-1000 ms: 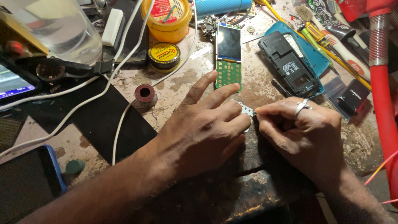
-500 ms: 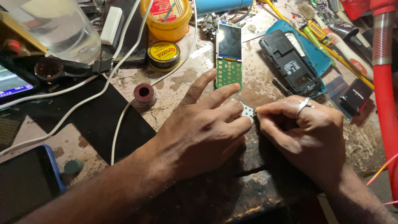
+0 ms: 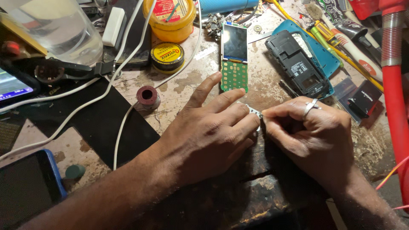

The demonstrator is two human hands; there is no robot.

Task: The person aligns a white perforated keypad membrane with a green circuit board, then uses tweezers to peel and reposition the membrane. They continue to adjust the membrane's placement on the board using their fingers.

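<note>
Not much has moved over the last second, honestly. Both hands sit in the same spot on the scarred worktop [image 3: 187,83], and the only shift is the view creeping slightly. So the fiddly bit between the fingers is still in hand, not finished, as far as I can judge.

Biggest to smallest: the worktop is cluttered, with a black mat [image 3: 98,123] on the near left and a red hose [image 3: 394,76] down the right edge. A clear plastic jug [image 3: 59,30] stands far left, a yellow tub [image 3: 170,19] behind the middle. A phone back shell [image 3: 298,64] lies on a blue cover, and just beside it a bare phone board [image 3: 234,57] with its screen and green keypad faces up.

The left hand [image 3: 208,136] lies flat over the middle, forefinger stretched toward the board, its other fingertips pressed down on a small silvery part [image 3: 254,111]. The right hand [image 3: 315,136], ring on one finger, has its grip pressed together, thumb and fingers pinching at that same part's right end. The part is mostly hidden between the two hands, so I can't tell what it is.

A small solder spool [image 3: 147,96] sits left of the hands.
</note>
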